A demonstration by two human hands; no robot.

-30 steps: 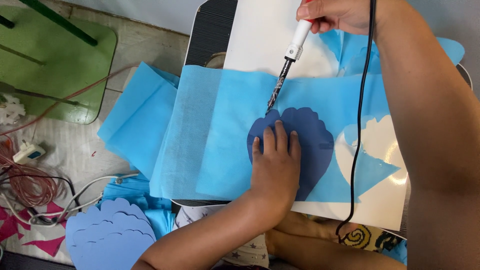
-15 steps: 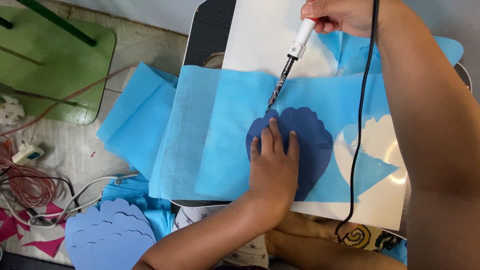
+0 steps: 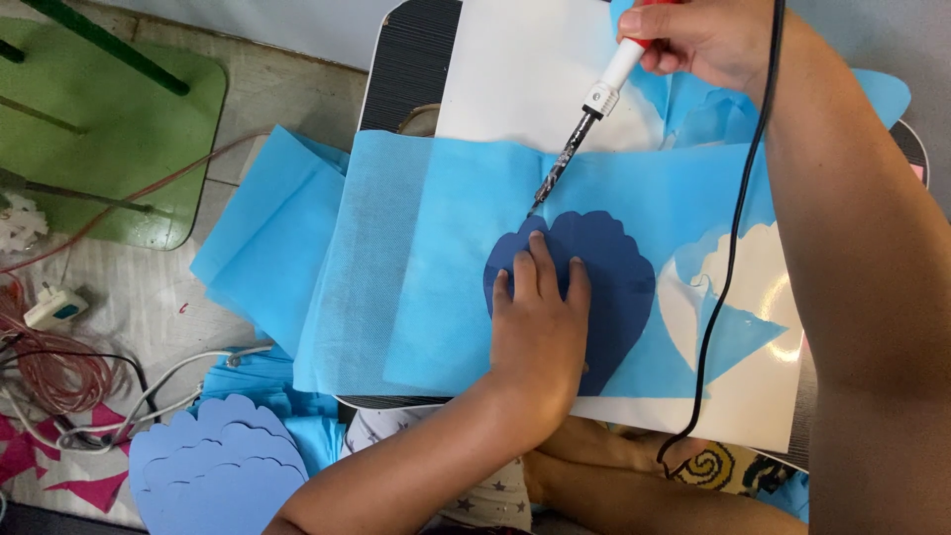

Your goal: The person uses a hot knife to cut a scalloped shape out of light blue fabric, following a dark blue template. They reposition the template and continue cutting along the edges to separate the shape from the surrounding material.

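My left hand [image 3: 540, 327] presses flat on a dark blue shell-shaped template [image 3: 609, 287] that lies on a sheet of light blue fabric [image 3: 436, 267]. My right hand [image 3: 708, 40] grips a soldering iron [image 3: 589, 124] with a white and red handle. Its dark tip touches the fabric at the template's upper left edge, just above my left fingertips. A black cord [image 3: 728, 258] hangs from the iron down past my right forearm. To the right of the template, a shell-shaped hole [image 3: 748, 272] in the fabric shows the white board [image 3: 525, 74] underneath.
More folded light blue fabric [image 3: 267, 248] lies to the left. A stack of cut lavender-blue shell shapes [image 3: 213, 471] sits on the floor at lower left. A green stool [image 3: 99, 109] stands at upper left, with red and white cables [image 3: 50, 367] and a plug beside it.
The iron's tip has crept a little along the template's upper left edge. My left hand keeps pressing on the template in nearly the same place.
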